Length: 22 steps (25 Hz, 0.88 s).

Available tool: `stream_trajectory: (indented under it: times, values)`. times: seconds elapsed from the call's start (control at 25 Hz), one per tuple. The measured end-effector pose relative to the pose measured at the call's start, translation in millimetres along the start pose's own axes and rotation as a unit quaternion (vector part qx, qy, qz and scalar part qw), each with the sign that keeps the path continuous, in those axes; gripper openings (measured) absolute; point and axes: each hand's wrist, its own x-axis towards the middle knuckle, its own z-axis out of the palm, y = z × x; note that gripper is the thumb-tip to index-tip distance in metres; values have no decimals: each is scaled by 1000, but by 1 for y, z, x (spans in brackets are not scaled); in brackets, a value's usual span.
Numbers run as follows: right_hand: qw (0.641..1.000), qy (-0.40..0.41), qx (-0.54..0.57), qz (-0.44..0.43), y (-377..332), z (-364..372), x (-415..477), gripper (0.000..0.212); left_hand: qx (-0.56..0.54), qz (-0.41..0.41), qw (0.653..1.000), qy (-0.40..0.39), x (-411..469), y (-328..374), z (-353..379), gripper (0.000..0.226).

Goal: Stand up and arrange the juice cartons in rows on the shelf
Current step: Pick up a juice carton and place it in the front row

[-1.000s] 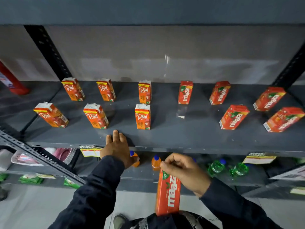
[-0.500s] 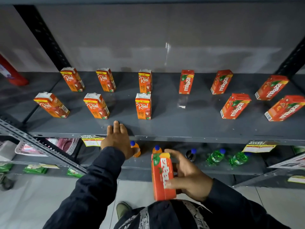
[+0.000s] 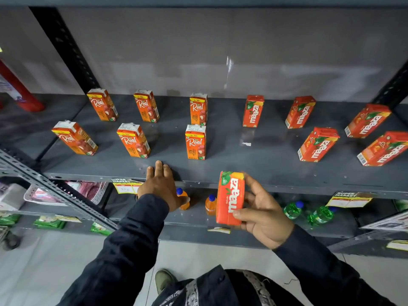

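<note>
upright, maaza carton (image 3: pixel 230 198) top toward shelf (image 3: pixel 254 168)

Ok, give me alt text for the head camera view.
A right hand lifts a Maaza carton toward a grey shelf of upright juice cartons, Real on the left, Maaza on the right. The left hand rests on the shelf's front edge.

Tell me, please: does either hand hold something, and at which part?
The right hand holds a Maaza carton upright by its right side and lower front. The left hand holds nothing; it rests on the shelf edge.
</note>
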Motion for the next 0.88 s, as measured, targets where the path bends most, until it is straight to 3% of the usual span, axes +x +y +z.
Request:
stream_trajectory:
  times: [0.2,0.36,0.52,0.64,0.88]
  values:
    - [985,133,-55,-100,-26,-36,41,93,0,7,1000,9,1,0,1,122]
    - [951,190,-181,-160,-53,-67,82,70,-3,10,1000,17,1,-2,4,123]
    - [932,157,-288,-153,-62,-85,110,64,-8,12,1000,21,2,-2,4,121]
    - [904,147,-375,-144,-65,-96,121,47,-12,15,1000,20,1,-3,5,120]
    - [888,145,-408,-158,-60,-100,124,41,-14,11,1000,16,2,-3,6,120]
